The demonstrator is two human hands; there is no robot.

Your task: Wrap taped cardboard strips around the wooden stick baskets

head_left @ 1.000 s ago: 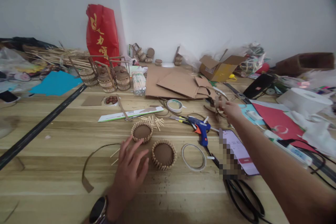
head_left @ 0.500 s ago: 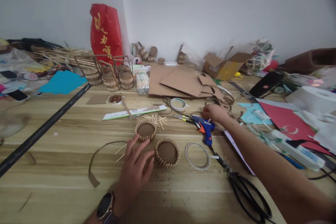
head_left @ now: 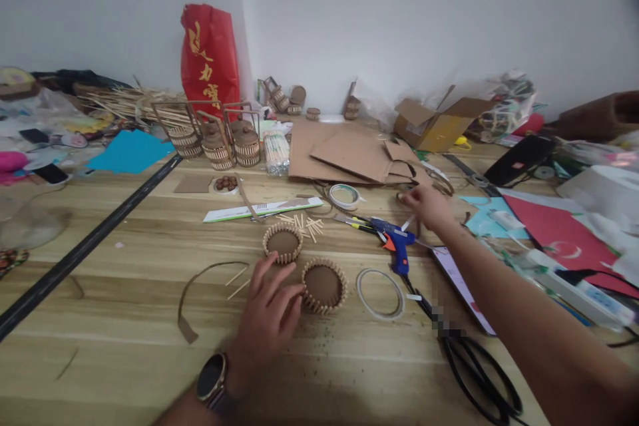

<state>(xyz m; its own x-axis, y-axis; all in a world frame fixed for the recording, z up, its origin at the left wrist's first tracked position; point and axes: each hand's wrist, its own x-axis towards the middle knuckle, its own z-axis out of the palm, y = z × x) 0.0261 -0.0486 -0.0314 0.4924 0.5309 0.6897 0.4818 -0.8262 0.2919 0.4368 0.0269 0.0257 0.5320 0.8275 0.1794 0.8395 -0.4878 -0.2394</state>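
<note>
My left hand (head_left: 269, 299) is open with spread fingers. Its fingertips are at the near side of one small round cardboard base ringed with short sticks (head_left: 282, 244), and close to the left edge of a second stick-ringed base (head_left: 324, 286). My right hand (head_left: 424, 205) is closed in a pinch beside the curled brown cardboard strips (head_left: 442, 180); what its fingertips hold is too small to make out. Under that wrist lies a blue glue gun (head_left: 394, 239). Short cut sticks (head_left: 307, 226) lie behind the bases.
A tape roll (head_left: 382, 294) lies right of the bases, a second roll (head_left: 344, 197) farther back. Cardboard sheets (head_left: 344, 153), finished little baskets (head_left: 217, 143) and a red bag (head_left: 210, 60) stand behind. A phone (head_left: 462, 286), black cable (head_left: 479, 373) and power strip (head_left: 579, 289) are on the right.
My right hand has drawn slightly right and back from the glue gun toward the cardboard strips. My left hand stays by the two bases. The whole view has shifted a little.
</note>
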